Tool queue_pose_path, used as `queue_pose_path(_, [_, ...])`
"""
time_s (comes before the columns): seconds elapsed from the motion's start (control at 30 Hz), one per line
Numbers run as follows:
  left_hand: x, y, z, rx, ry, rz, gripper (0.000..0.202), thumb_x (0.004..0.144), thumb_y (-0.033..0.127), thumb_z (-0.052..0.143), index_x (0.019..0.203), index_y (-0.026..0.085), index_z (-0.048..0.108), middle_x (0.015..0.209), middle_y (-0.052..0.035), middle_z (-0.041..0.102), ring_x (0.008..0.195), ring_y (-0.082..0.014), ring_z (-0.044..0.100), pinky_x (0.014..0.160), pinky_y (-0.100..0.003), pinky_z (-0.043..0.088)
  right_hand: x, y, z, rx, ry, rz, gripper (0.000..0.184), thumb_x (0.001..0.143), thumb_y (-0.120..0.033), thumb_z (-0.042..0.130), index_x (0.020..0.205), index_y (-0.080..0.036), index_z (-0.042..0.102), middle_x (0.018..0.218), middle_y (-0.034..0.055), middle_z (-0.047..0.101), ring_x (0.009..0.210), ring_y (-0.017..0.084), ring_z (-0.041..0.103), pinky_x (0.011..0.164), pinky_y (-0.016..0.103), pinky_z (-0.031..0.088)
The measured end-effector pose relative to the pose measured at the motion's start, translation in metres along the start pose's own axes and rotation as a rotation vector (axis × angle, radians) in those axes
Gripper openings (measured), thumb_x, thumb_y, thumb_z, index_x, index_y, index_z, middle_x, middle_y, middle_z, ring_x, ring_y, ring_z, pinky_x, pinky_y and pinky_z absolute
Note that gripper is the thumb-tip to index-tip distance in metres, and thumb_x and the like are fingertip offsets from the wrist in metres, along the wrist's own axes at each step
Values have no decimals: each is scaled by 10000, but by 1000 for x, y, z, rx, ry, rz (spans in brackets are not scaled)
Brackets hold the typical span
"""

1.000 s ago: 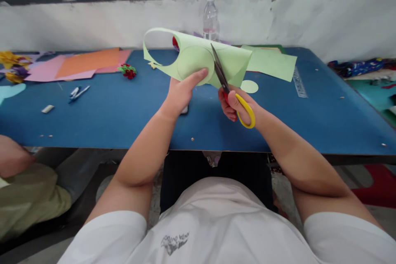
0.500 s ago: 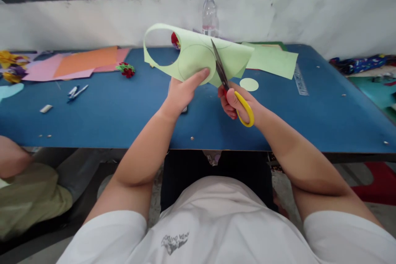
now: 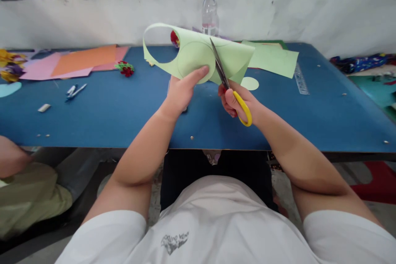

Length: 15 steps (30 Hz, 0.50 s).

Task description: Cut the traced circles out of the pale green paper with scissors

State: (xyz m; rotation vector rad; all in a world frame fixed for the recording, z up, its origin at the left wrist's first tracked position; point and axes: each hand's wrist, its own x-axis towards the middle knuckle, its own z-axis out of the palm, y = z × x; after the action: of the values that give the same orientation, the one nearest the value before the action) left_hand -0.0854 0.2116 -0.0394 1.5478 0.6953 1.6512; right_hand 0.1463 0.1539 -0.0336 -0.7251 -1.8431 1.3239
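Note:
My left hand (image 3: 187,86) pinches a light green sheet of paper (image 3: 194,58), thumb on top, raised above the table. A large round hole is cut in the sheet's left part, and a drawn circle outline lies right of it. In my right hand (image 3: 236,101) are scissors (image 3: 222,70) with one yellow handle and a red part showing below. Their dark blades cross the sheet at the right edge of the drawn circle. A cut green paper circle (image 3: 250,83) lies on the table just beyond my right hand.
On the blue table (image 3: 130,119), orange paper (image 3: 85,61), a compass (image 3: 75,92) and an eraser (image 3: 44,107) lie to the left. A bottle (image 3: 209,12) stands behind. Green paper (image 3: 276,61) and a ruler (image 3: 301,79) lie right. Another person (image 3: 34,202) sits at left.
The scissor blades look slightly closer together and the yellow handle has shifted a little left. The green sheet stays in nearly the same place in my left hand.

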Motion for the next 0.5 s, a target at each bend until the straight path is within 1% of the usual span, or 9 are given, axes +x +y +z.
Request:
queue_pose_path(0.13, [-1, -2, -1, -7, -17, -7, 592, 792, 764, 991, 1188, 330, 916, 1239, -30, 903, 1318, -374, 835, 1204, -518, 677, 1, -3, 0, -67, 21, -5, 673, 1025, -936, 589, 1069, -266, 554, 757, -29, 516, 574, 157, 472, 517, 312, 392])
queue_pose_path(0.27, [-1, -2, 0, 4, 4, -21, 552, 772, 768, 1001, 1086, 321, 921, 1245, -20, 905, 1332, -362, 829, 1268, -510, 639, 1, -8, -1, -101, 37, 19, 727, 972, -989, 605, 1068, -269, 568, 758, -24, 540, 572, 155, 475, 534, 313, 393])
queue_pose_path(0.4, [-2, -1, 1, 11, 26, -33, 542, 759, 762, 1014, 1064, 323, 923, 1240, -19, 908, 1350, -357, 819, 1321, -514, 598, 0, -10, -1, -102, 25, 12, 707, 995, -974, 589, 1078, -273, 557, 746, -32, 532, 554, 157, 482, 524, 319, 408])
queue_pose_path(0.5, [-2, 2, 0, 44, 2, -20, 521, 775, 767, 1009, 1019, 316, 914, 1227, -34, 905, 1351, -364, 817, 1323, -527, 596, -1, -8, 0, -111, 31, 9, 701, 1004, -973, 573, 1088, -278, 554, 741, -33, 535, 527, 156, 485, 508, 330, 416])
